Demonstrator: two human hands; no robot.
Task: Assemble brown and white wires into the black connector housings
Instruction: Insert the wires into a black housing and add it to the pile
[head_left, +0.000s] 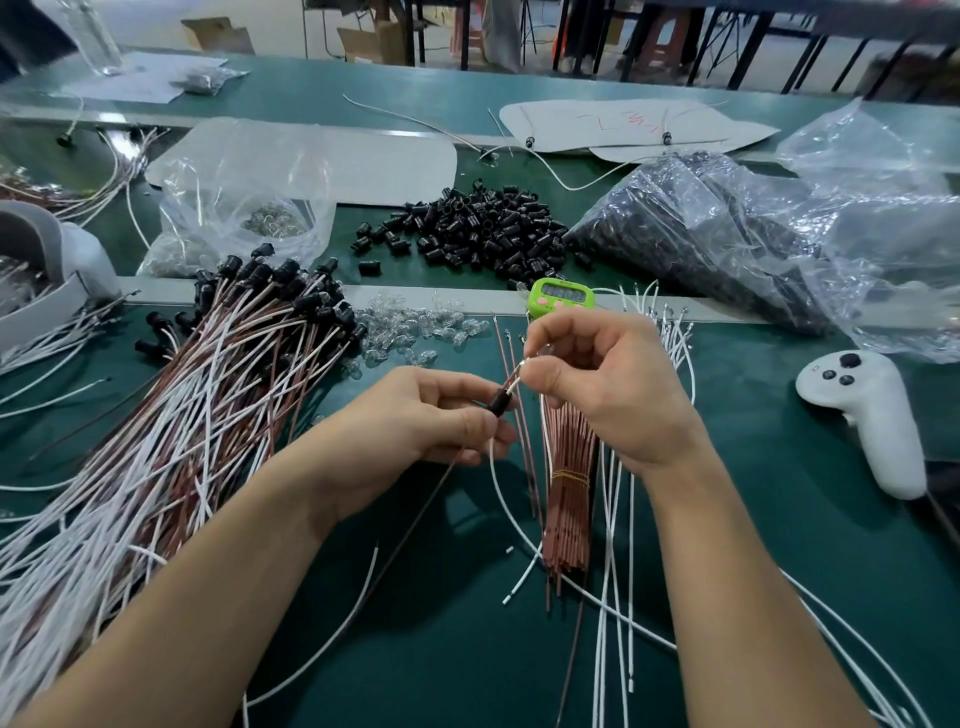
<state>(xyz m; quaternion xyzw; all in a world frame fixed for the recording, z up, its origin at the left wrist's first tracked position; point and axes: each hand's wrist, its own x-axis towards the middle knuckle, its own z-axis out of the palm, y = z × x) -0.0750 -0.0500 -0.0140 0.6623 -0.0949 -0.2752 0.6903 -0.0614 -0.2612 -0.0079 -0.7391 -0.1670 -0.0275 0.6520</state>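
My left hand (441, 413) pinches a small black connector housing (500, 401) above the green table. My right hand (597, 379) pinches the ends of a white wire (506, 499) and a brown wire (415, 530) just above the housing's mouth. Both wires trail down from my hands toward the near edge. A banded bundle of brown wires (569, 488) lies under my right wrist, with loose white wires (613, 597) beside it. A heap of loose black housings (483, 228) sits further back.
A big pile of finished wire-and-housing assemblies (208, 395) fills the left. Small clear bulbs (415, 332) are scattered ahead of my hands, next to a green timer (561, 297). A white controller (867, 415) lies right; plastic bags of parts (727, 228) sit behind it.
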